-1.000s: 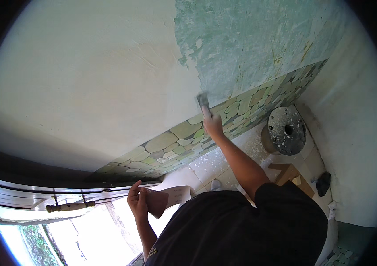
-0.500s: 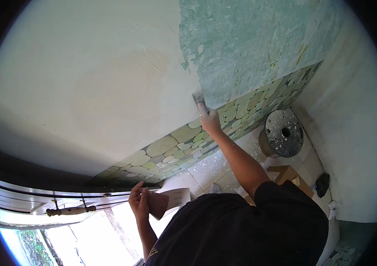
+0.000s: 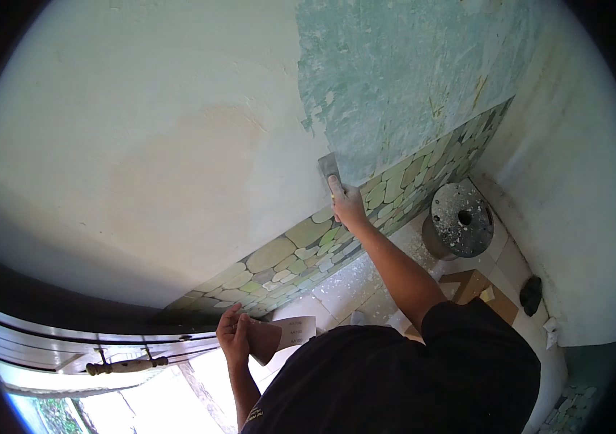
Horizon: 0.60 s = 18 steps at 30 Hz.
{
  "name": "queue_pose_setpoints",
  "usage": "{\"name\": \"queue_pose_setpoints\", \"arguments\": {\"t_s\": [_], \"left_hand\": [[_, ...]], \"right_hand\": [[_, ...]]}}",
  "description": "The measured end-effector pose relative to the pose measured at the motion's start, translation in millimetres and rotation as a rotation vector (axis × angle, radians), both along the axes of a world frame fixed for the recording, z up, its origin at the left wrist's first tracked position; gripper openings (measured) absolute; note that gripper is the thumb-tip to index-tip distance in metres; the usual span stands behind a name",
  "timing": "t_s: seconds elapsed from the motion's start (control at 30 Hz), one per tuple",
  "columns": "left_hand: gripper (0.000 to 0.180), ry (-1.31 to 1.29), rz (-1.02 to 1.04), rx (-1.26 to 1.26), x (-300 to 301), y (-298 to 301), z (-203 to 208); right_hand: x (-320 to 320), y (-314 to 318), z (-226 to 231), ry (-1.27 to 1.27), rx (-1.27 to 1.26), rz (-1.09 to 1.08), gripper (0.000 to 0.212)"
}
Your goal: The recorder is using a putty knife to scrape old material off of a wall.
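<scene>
My right hand (image 3: 350, 206) is closed around a scraper (image 3: 329, 166), its flat grey blade against the wall just above the stone-patterned border. The blade lies where white plaster (image 3: 177, 159) meets a patchy green area (image 3: 402, 79). Lower down, beside the door, my left hand (image 3: 232, 335) grips a curled sheet of sandpaper (image 3: 268, 340). One face of the sheet is reddish brown, and its pale back carries print.
A band of green stone-look tiles (image 3: 304, 242) runs along the wall's foot. On the speckled floor stand a spattered round drum (image 3: 463, 220) and a cardboard box (image 3: 467, 286). A dark object (image 3: 530, 295) lies by the right wall. A panelled door with a handle (image 3: 127, 365) is at lower left.
My right hand and the scraper have shifted slightly down and right along the wall. The view has moved a little; my left hand still holds the sandpaper.
</scene>
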<state>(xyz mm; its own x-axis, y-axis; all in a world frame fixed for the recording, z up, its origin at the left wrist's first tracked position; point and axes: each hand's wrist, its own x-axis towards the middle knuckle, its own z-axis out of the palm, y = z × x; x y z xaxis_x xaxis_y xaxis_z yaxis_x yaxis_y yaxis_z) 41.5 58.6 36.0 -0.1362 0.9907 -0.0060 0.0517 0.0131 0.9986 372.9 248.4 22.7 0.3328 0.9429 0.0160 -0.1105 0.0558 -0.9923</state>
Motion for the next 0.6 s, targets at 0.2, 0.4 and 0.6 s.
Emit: {"name": "queue_pose_setpoints", "arguments": {"t_s": [0.2,0.4,0.6], "left_hand": [[0.027,-0.011,-0.059,0.024,-6.2,16.7,9.3],[0.028,0.022,-0.098,0.051,-18.1,30.8,6.2],[0.028,-0.015,-0.126,0.062,-24.9,37.2,7.9]], "right_hand": [[6.8,-25.5,-15.4,-0.081,-0.152,-0.005,0.055],[7.9,4.4,12.7,0.010,-0.044,-0.003,0.055],[5.7,-21.7,4.9,0.029,-0.134,-0.003,0.054]]}}
